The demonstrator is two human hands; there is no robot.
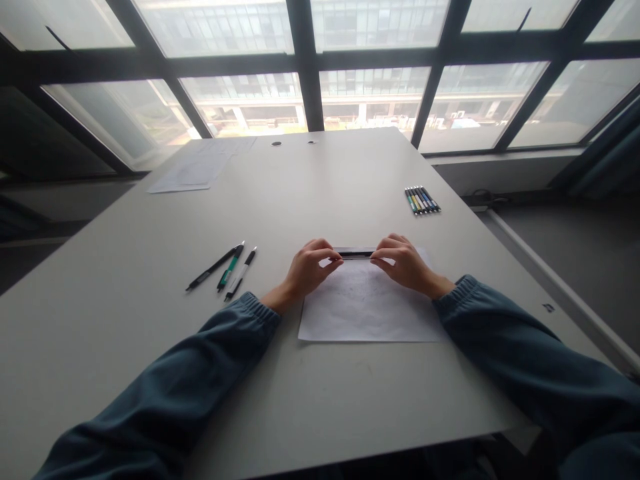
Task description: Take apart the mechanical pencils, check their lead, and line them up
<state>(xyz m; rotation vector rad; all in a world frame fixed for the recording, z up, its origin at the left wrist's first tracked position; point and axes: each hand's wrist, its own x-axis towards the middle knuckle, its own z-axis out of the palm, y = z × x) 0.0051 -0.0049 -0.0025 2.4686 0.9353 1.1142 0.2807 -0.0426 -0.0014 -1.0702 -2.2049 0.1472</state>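
Observation:
Between my two hands lies a black pen (356,254), held level from side to side, its ends hidden by my fingers. My left hand (313,265) pinches its left end. At the other end, my right hand (404,263) has it between thumb and fingers. Beneath both hands is a white sheet of paper (370,313) with faint marks near its upper middle. To the left of my left hand are a black pen (214,268), a green pen (231,267) and a white-and-black pen (241,273), lying at a slant, apart from my hand.
A row of several pens (423,200) lies side by side at the right of the white table (320,193). More papers (193,167) are at the far left. Large windows (370,97) stand behind the table. The table's right edge runs beyond my right arm.

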